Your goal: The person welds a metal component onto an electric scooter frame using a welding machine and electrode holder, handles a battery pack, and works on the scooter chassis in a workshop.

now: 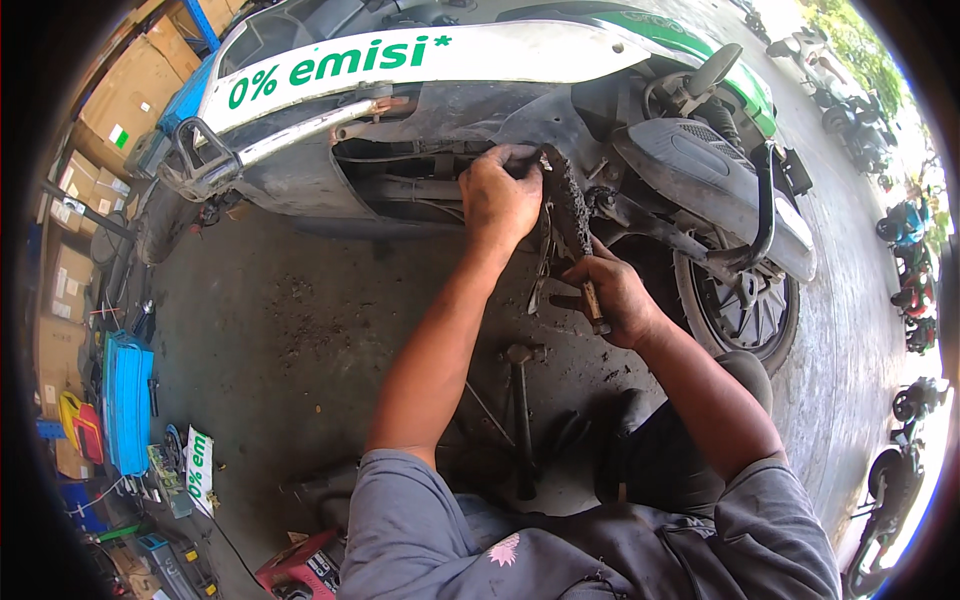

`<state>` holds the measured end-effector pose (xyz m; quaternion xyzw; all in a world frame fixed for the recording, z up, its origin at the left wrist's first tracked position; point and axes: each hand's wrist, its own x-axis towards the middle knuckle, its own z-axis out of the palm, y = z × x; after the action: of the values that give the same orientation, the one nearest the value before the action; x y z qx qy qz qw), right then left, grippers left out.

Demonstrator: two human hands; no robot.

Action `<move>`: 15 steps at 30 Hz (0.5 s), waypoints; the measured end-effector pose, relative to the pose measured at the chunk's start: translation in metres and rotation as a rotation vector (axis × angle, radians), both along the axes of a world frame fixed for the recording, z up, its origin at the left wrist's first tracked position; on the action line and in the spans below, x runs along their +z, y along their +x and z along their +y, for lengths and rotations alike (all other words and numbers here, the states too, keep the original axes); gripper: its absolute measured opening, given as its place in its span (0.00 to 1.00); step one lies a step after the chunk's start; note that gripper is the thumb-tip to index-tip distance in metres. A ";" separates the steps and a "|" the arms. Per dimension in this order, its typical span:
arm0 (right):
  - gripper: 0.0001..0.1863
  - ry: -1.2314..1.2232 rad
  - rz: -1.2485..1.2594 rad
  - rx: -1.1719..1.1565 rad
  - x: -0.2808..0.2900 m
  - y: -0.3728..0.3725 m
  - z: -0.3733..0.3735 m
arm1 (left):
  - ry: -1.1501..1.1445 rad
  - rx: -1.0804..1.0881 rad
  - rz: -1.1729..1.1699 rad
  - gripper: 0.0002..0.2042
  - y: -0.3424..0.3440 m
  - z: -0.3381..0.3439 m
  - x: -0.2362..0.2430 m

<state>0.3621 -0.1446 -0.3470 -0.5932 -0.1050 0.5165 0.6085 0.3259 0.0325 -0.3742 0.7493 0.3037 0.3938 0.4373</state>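
A scooter leans over with its dark underside toward me. My left hand is closed, thumb and fingers pinched at the upper end of a long, dirt-caked dark strip. Beside the opening in the scooter's underbody, that strip slants down to the right. My right hand is closed around its lower end, where a brownish rod-like tip sticks out below the fingers. Thin, dirty metallic pieces hang beside the strip; their exact kind is unclear. Whatever lies inside the left fingertips is hidden.
A hammer stands on the floor between my arms. Crumbs of dirt lie at left. The scooter's wheel and stand bar are at right. Cardboard boxes, a blue case and a red machine line the left.
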 end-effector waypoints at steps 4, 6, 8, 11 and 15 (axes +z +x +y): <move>0.12 0.085 -0.149 0.049 -0.007 0.000 -0.001 | -0.082 -0.007 -0.021 0.09 0.002 0.002 -0.003; 0.12 0.091 -0.233 0.090 -0.009 0.001 -0.003 | -0.139 -0.011 -0.035 0.09 0.002 0.002 -0.002; 0.12 0.066 -0.329 0.139 -0.010 0.003 -0.004 | -0.142 -0.007 -0.032 0.09 0.002 0.001 0.000; 0.10 0.036 -0.368 0.138 -0.011 0.004 -0.003 | -0.160 -0.015 -0.026 0.09 0.001 0.001 0.002; 0.12 0.012 -0.380 0.116 -0.011 0.003 -0.002 | -0.137 -0.030 -0.012 0.09 -0.001 0.003 0.006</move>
<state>0.3653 -0.1463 -0.3579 -0.6696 -0.2550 0.4286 0.5504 0.3250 0.0358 -0.3681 0.7197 0.3160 0.3702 0.4951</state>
